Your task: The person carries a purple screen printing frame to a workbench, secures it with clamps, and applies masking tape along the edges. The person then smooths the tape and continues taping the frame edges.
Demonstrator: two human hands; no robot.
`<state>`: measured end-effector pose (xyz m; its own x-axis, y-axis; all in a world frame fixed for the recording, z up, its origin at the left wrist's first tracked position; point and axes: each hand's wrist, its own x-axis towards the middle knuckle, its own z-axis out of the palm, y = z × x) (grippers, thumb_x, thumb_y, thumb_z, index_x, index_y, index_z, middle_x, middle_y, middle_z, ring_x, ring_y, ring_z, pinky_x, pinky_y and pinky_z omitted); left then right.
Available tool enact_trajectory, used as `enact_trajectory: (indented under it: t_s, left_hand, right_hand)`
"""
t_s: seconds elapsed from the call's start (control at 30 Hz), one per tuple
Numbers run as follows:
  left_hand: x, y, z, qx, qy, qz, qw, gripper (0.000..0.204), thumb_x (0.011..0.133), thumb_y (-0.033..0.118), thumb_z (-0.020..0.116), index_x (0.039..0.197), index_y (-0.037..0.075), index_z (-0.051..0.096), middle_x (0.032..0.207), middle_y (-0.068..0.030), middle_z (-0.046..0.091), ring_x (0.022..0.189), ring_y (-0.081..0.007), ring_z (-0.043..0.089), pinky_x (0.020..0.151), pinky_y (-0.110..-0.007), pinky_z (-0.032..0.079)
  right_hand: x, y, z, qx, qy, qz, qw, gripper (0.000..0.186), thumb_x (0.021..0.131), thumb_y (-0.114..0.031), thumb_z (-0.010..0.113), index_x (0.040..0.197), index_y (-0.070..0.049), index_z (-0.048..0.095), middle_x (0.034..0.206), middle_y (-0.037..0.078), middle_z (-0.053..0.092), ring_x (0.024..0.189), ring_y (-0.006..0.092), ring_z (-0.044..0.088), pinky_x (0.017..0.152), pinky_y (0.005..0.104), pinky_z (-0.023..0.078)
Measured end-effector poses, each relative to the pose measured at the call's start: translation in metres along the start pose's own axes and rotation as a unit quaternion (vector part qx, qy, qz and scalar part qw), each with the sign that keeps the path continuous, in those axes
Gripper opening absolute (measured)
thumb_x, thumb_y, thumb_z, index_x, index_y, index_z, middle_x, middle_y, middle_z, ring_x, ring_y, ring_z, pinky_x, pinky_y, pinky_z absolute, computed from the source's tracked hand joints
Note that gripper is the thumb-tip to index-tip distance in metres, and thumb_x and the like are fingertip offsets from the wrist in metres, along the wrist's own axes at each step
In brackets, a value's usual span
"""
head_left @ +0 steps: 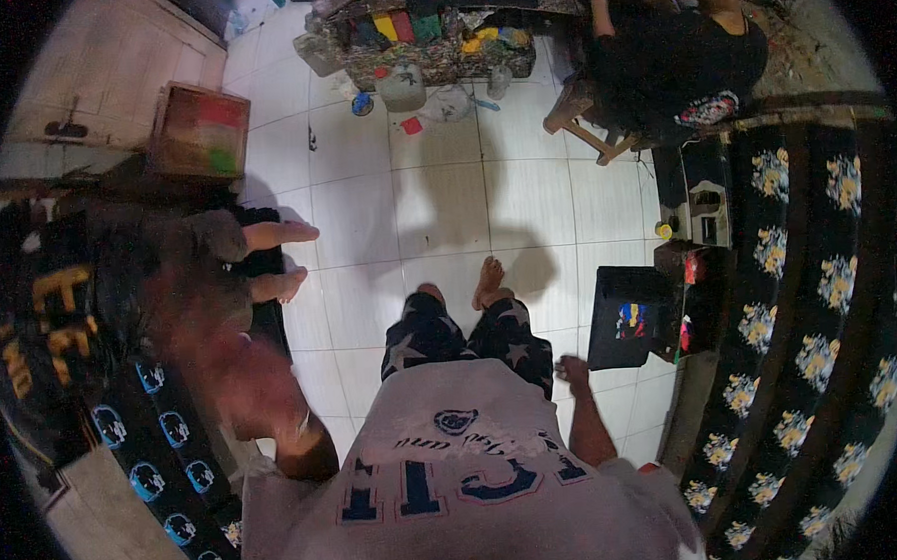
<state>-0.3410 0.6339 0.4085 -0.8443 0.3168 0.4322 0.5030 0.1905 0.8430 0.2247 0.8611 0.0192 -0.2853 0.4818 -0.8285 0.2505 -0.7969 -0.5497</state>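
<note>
Left of the flowered black cloth (756, 327) sits a black printed panel (625, 317). Farther left, just beside the panel, hangs the right hand (573, 370); whether its grip is spread or pressed together, I cannot tell. Well left of the cloth, the left forearm (270, 396) is blurred, its grip unreadable.

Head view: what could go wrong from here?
The right hand hangs close to the black printed panel and might bump it. Another person's bare feet, sticking out at left, could be stepped on. Farther ahead, the pale jug on the tiled floor might get kicked.
</note>
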Motion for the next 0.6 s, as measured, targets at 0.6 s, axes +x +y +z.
enact_trajectory:
  t_s: [0.6]
  left_hand:
    - [0.284,-0.439,0.311,0.141,-0.063,0.168,0.974,0.038,0.100,0.021,0.043,0.134,0.004,0.048,0.138,-0.0156,0.046,0.127,-0.0311,0.042,0.105,-0.043,0.030]
  right_hand:
    - [0.426,-0.343,0.480,-0.594,-0.250,-0.070,0.761,0.037,0.090,-0.020,0.064,0.121,-0.002,0.055,0.106,0.016,0.066,0.095,0.0250,0.065,0.086,0.0394,0.051]
